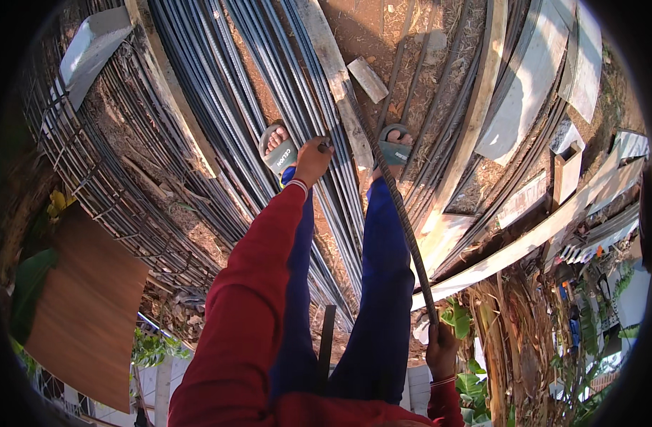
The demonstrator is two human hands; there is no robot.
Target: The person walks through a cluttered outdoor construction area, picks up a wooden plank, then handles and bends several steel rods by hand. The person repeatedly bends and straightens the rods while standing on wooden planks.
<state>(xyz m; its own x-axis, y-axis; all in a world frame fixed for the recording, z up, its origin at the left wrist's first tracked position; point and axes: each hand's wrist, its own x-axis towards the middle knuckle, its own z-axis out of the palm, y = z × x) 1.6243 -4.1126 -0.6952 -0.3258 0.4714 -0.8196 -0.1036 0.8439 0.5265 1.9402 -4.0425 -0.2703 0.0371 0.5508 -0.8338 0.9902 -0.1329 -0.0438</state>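
My right hand [441,347], low at the right beside my leg, is closed around the end of a dark ribbed steel rebar [407,224]. That bar slants up and away, passing over my right shin and alongside a wooden plank [334,64]. My left hand [312,161] reaches down in front of my left sandal [281,152], just over a bundle of long steel rebars [299,91]. Its fingers are curled near a dark spot, and whether they grip a bar cannot be made out. My right foot, in a matching sandal [394,152], stands right of the plank.
Rebar cages [99,176] and rusty bars lie left, beside a timber beam [171,91]. A small wood block [367,80] rests on the soil. Another beam [478,101] and pale boards [529,80] lie right. A brown panel [85,309] stands lower left.
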